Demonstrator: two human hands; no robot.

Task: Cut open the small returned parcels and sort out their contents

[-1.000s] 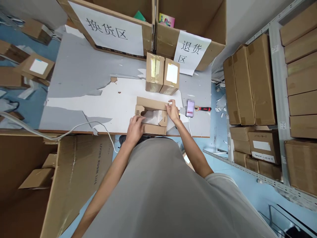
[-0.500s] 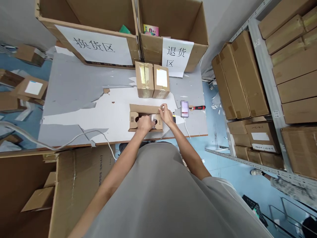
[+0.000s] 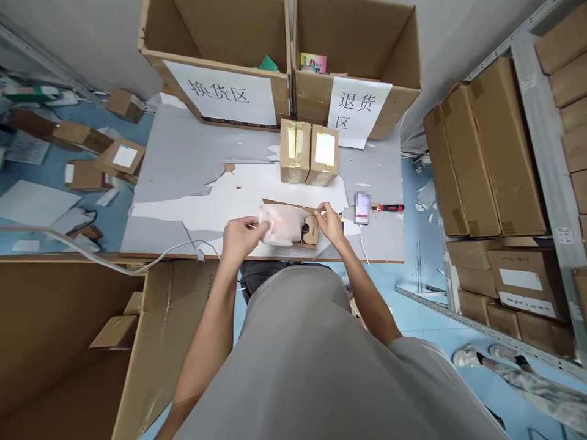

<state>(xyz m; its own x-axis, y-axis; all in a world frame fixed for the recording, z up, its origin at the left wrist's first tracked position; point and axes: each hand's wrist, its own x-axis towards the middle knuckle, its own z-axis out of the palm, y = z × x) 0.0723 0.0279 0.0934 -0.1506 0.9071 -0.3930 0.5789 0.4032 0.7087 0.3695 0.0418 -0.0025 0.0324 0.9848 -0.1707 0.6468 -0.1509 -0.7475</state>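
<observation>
Plastic-wrapped packet [image 3: 280, 223] sits at the centre of the frame, partly out of the small open cardboard box [image 3: 312, 232] on the table [image 3: 183, 165]. The left hand [image 3: 241, 235] pinches its left end. The right hand [image 3: 331, 223] grips the box's right end, near a phone [image 3: 362, 207].

Two sealed boxes [image 3: 308, 153] side by side; phone [image 3: 362, 207] just beside red-handled knife [image 3: 389, 208]; two labelled cartons [image 3: 220, 95] at back.

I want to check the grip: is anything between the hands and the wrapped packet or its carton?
Nothing visible. The left hand grips the left end of the plastic-wrapped packet, and the right hand holds the right end of the open carton. The two taped boxes stand farther back, apart.
</observation>
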